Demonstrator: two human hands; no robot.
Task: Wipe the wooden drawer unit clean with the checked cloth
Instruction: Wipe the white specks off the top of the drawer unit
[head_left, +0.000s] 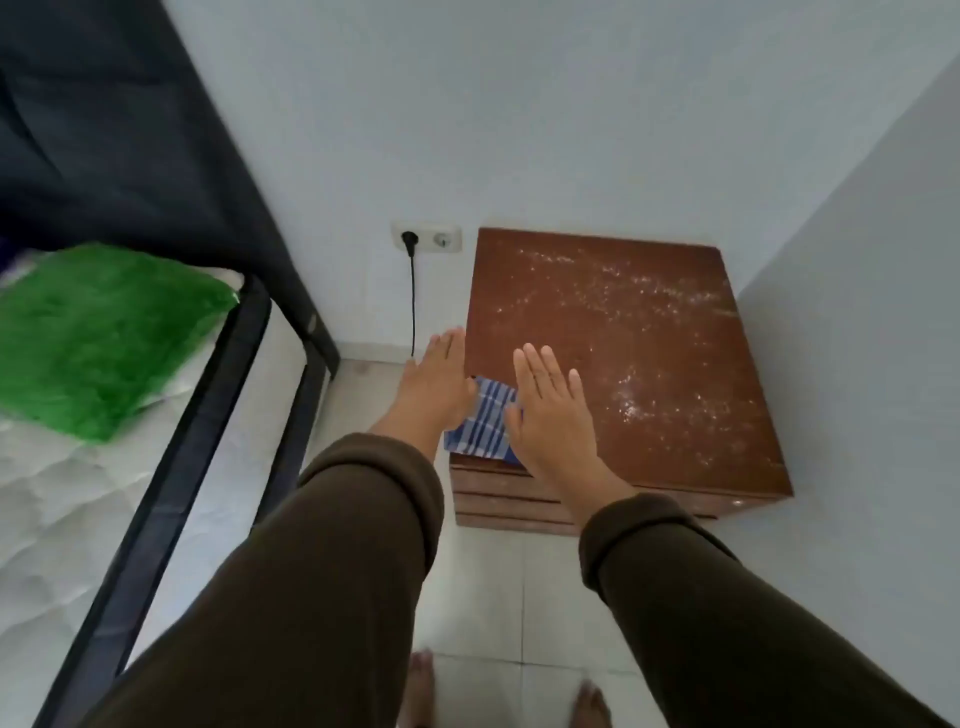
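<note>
The wooden drawer unit (623, 364) stands in the room's corner, its brown top speckled with white dust across the middle and right. A blue-and-white checked cloth (485, 421) lies folded at the top's near left corner. My left hand (436, 384) hovers flat with fingers straight, just off the unit's left edge and beside the cloth. Over the top's near left part, my right hand (550, 410) is also flat and open, covering the cloth's right edge. Whether either palm touches the cloth I cannot tell.
A bed with a dark metal frame (218, 405), white mattress and green pillow (98, 338) fills the left. A wall socket (427, 238) with a black cable hangs left of the unit. Walls close in behind and on the right. My bare feet stand on pale tiles (498, 597).
</note>
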